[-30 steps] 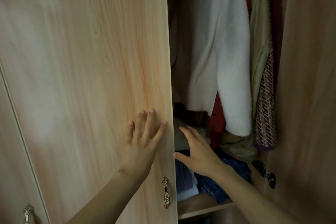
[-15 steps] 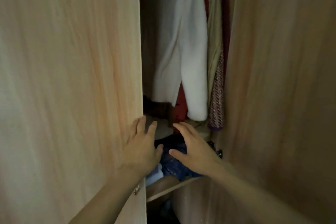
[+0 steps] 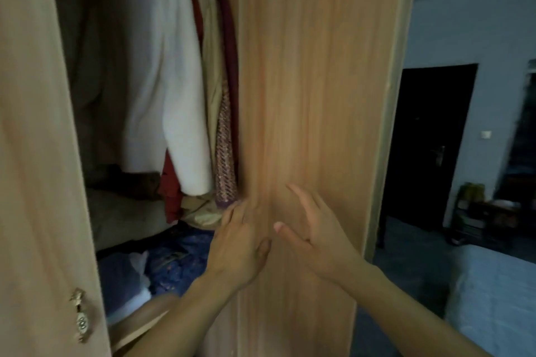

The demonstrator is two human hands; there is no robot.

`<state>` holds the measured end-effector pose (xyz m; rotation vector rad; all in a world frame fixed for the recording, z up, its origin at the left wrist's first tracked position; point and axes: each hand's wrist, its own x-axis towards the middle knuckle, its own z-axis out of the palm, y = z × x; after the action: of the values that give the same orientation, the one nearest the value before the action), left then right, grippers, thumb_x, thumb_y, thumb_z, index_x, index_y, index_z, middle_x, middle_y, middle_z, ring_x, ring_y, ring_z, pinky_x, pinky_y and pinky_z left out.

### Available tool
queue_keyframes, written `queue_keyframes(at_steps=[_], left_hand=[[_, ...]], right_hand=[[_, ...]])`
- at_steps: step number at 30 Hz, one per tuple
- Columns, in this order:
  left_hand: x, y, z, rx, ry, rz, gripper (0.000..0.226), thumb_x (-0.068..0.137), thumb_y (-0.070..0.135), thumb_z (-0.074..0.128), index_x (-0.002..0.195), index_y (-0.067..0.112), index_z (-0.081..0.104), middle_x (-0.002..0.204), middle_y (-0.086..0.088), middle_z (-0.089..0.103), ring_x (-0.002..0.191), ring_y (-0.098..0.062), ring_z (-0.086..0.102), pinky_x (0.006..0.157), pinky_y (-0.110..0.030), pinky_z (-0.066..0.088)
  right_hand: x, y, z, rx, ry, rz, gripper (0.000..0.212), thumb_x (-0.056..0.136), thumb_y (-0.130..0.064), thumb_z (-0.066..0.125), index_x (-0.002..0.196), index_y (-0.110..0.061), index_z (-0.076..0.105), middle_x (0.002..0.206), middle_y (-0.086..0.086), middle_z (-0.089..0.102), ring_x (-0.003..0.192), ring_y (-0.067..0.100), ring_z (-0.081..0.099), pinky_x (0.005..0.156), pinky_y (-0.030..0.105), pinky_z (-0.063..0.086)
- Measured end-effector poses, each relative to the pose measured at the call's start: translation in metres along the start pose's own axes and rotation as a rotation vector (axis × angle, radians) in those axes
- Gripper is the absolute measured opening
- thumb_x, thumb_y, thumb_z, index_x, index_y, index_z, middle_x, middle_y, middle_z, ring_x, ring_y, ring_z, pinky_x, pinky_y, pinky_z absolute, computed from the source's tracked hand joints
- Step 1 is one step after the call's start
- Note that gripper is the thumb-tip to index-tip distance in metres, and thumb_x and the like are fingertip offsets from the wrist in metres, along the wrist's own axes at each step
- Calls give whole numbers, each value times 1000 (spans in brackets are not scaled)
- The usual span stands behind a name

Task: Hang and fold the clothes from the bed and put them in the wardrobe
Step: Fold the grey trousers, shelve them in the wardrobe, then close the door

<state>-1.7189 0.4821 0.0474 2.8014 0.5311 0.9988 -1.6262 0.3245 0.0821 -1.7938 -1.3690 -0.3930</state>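
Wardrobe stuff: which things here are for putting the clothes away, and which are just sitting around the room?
For the job:
- right wardrobe door, with the left hand and right hand on it
- left wardrobe door
- hanging white jacket
- folded blue clothes on the shelf
- bed

Just around:
- dark doorway
- light switch
- small rack

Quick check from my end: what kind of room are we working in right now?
Most likely a bedroom. An open wooden wardrobe holds hanging clothes, among them a white jacket, with folded blue fabric below; what looks like a bed sits at lower right, near a dark doorway.
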Motion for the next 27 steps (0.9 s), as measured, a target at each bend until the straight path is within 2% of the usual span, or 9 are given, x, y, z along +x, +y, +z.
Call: queue_keyframes(at_steps=[4,8,11,14,17,22,25,27], left_hand=[[10,60,24,25,5,10,65,92,44,55,149,20,35,155,-2,33,142,-22,25,114,-33,28],[11,121,47,79,8,-74,65,91,46,52,149,23,32,154,0,32,141,-22,27,110,-39,37],[5,147,58,100,-22,-104,63,91,47,51,147,24,31,154,2,31,142,-21,26,109,-40,38],[-2,153,54,125,-48,-142,63,92,46,51,148,26,29,157,2,26,144,-20,21,111,-43,36],[-4,150,42,145,-31,-181,63,93,46,50,149,26,28,157,2,25,143,-20,21,110,-41,36],[-14,144,24,195,25,-206,60,91,45,50,146,28,31,153,7,29,139,-17,25,107,-38,38],[-19,142,24,184,16,-214,61,92,44,49,147,28,30,153,7,28,141,-16,22,109,-38,36],[-23,144,28,162,4,-216,62,92,43,50,148,27,29,154,7,28,141,-17,21,109,-39,36]], right_hand=[[-23,32,-61,13,151,-8,71,95,-47,54,154,-22,24,153,-8,32,140,-2,28,112,6,17],[-34,67,-105,35,226,-12,66,96,-35,56,153,-17,27,152,-4,33,137,-5,28,110,4,15],[-34,89,-114,102,160,88,78,96,-35,58,157,-25,11,160,-9,18,144,3,20,116,21,15],[-27,102,-112,195,20,230,94,94,-50,56,154,-31,-14,165,-10,1,149,11,9,122,40,14],[-20,111,-107,312,-96,340,103,89,-63,53,151,-32,-24,165,-7,-3,151,17,10,121,48,20],[-19,114,-99,351,-64,298,95,92,-56,54,157,-24,-7,165,-6,7,148,12,17,118,32,22],[-24,105,-97,350,-87,252,83,96,-52,48,157,-25,-1,163,-10,12,146,10,19,121,40,24],[-29,99,-95,349,-103,219,64,98,-47,46,152,-28,19,148,-13,32,135,6,33,118,41,29]])
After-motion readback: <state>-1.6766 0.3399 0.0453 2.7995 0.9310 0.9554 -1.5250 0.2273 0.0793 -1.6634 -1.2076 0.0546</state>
